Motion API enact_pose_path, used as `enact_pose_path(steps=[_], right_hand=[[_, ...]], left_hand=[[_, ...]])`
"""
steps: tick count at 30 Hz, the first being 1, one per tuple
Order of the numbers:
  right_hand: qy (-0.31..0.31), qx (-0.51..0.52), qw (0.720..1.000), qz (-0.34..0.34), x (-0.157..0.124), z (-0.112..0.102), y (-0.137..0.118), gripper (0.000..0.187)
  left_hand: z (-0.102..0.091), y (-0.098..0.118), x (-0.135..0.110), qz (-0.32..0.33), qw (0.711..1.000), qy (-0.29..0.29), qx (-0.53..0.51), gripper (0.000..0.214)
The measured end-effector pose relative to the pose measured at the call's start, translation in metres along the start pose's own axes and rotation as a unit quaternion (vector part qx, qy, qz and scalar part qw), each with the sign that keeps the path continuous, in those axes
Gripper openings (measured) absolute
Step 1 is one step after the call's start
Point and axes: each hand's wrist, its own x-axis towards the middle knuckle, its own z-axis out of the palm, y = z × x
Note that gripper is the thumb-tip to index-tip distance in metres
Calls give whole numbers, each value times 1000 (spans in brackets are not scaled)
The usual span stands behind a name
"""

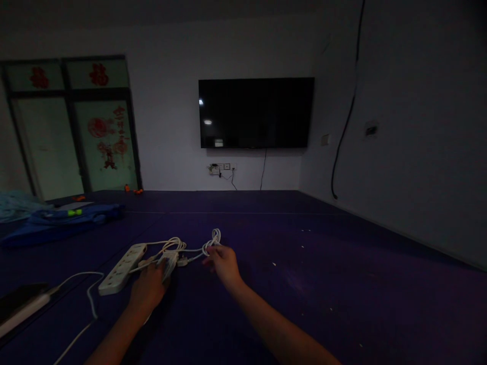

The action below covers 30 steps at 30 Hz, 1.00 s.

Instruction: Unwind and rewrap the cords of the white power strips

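A white power strip (124, 268) lies slantwise on the purple surface, left of my hands. My left hand (147, 288) is closed around a second white power strip (169, 264), partly covered by my fingers. To the right, my right hand (225, 264) pinches a bundled loop of white cable (215, 237), its fingers closed. A white plug (183, 260) sits between my two hands, beside the held strip. More white cord (175, 244) lies in loose loops behind the held strip.
A dark flat device with a white edge (25, 314) lies at the lower left, a white wire (91, 299) running from it. Blue cloth (64, 221) lies further back. A television (256, 114) hangs on the far wall; a black cable (344, 132) hangs at right.
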Motion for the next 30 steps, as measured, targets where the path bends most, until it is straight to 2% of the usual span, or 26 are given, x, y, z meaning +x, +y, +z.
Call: enact_pose_path(steps=[1, 2, 3, 4, 5, 8, 12, 17, 21, 25, 30], right_hand=[[25, -73, 993, -91, 1, -6, -4, 15], [77, -135, 975, -157, 3, -13, -7, 17], [125, -188, 957, -185, 4, -21, -7, 21], [145, -232, 944, -186, 5, -28, -6, 26], [132, -265, 940, -169, 6, -33, -3, 28], [46, -297, 944, -133, 6, -37, 11, 30], [-15, -331, 934, -137, 0, -13, 26, 43], [-33, -412, 898, -154, -7, 30, 35, 57], [-34, -470, 874, -117, -9, 62, 37, 60], [-25, -514, 850, -111, -9, 89, 36, 61], [6, -532, 841, -101, 6, 101, 37, 59]], left_hand=[[0, -1, 2, 6, 1000, 4, -3, 48], [1, -2, 3, 12, 1000, 7, -5, 48], [1, -3, 5, 20, 1000, 8, -8, 47], [1, -4, 8, 26, 1000, 9, -11, 47], [2, -5, 11, 30, 999, 10, -15, 47], [4, -6, 21, 33, 999, 15, -25, 47], [8, -6, 35, 33, 999, 23, -20, 46], [13, -5, 52, 25, 999, 29, -16, 43], [15, -8, 63, 23, 999, 37, -13, 44], [17, -11, 73, 26, 999, 40, -15, 44], [19, -13, 75, 27, 999, 42, -20, 44]])
